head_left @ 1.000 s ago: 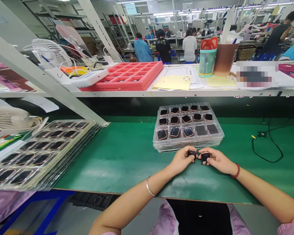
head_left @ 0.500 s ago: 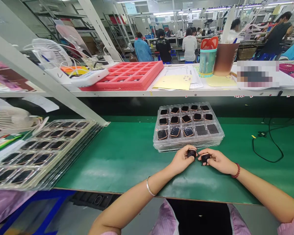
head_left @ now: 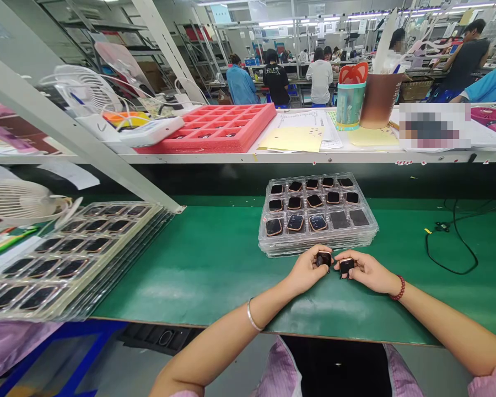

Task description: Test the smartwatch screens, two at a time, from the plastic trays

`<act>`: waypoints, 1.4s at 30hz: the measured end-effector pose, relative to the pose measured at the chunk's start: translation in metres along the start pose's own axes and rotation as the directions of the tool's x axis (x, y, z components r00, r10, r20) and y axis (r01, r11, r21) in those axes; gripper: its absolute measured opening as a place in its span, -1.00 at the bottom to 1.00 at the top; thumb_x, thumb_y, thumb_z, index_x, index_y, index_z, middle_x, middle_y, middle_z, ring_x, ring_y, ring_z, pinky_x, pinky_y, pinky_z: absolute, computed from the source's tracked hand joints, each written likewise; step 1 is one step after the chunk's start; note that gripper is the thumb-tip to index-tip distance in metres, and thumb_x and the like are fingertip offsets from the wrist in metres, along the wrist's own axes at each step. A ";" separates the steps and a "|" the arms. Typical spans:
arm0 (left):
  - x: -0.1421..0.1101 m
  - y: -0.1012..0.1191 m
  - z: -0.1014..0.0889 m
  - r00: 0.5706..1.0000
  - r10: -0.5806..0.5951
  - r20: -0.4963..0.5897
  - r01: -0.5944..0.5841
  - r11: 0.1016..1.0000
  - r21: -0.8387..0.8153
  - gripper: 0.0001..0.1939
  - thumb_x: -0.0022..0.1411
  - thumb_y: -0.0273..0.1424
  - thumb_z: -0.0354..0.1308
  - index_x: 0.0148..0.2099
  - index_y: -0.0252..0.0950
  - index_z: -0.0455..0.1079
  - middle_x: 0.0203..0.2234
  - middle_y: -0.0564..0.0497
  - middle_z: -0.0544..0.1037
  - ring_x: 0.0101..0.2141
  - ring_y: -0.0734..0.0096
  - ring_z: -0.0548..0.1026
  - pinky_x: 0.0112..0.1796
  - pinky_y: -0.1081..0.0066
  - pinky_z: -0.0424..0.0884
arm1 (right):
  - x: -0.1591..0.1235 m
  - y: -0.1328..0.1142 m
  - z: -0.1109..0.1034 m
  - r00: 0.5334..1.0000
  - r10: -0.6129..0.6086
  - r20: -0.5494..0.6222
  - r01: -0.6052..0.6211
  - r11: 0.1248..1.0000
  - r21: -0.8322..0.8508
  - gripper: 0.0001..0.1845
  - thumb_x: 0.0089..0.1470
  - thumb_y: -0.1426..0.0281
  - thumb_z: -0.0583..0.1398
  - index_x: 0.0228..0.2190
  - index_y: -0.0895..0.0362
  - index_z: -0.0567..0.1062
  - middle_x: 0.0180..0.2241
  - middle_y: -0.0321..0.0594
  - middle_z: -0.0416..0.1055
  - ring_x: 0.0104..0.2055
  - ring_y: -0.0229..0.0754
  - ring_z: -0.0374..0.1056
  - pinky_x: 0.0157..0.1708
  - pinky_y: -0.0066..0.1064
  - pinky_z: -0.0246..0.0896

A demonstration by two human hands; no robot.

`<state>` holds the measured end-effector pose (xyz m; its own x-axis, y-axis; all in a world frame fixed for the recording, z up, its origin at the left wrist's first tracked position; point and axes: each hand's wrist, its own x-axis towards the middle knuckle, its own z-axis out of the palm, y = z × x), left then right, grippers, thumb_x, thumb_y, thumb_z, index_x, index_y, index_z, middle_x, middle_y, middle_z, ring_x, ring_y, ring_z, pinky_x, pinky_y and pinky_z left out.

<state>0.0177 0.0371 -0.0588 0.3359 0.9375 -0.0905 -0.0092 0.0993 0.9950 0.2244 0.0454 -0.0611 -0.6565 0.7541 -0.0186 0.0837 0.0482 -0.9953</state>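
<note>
Barely shifted, left hand [head_left: 308, 270] and right hand [head_left: 366, 273] clamp their fingers [head_left: 316, 250] on a black case [head_left: 324, 259] and a second case [head_left: 346, 266], just below the clear tray [head_left: 273, 249], left nearer

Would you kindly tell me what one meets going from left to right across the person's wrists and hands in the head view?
Silver bangle, left hand, small black device, second small black device, right hand, red beaded bracelet.

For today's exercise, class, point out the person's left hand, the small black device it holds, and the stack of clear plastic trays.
left hand [head_left: 308, 270]: head view, back of the hand.
small black device [head_left: 324, 259]: head view, its dark face.
stack of clear plastic trays [head_left: 314, 246]: head view, front rim.
</note>
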 end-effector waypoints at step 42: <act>0.001 -0.010 -0.002 0.999 0.040 0.011 -0.040 0.998 0.044 -0.70 0.02 -0.56 0.06 -0.13 -0.32 0.31 -0.38 0.00 0.47 -0.40 0.46 0.42 -0.32 0.42 0.36 | 0.002 0.001 -0.001 0.998 0.049 -0.033 -0.048 0.999 0.008 -0.66 0.07 0.50 0.07 -0.07 0.13 0.33 -0.21 -0.14 0.44 -0.34 -0.24 0.43 -0.34 -0.39 0.34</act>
<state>0.0162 0.0374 -0.0689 0.3457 0.9370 -0.0503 0.0191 0.0466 0.9987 0.2245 0.0476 -0.0619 -0.6263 0.7769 -0.0639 0.1091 0.0062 -0.9940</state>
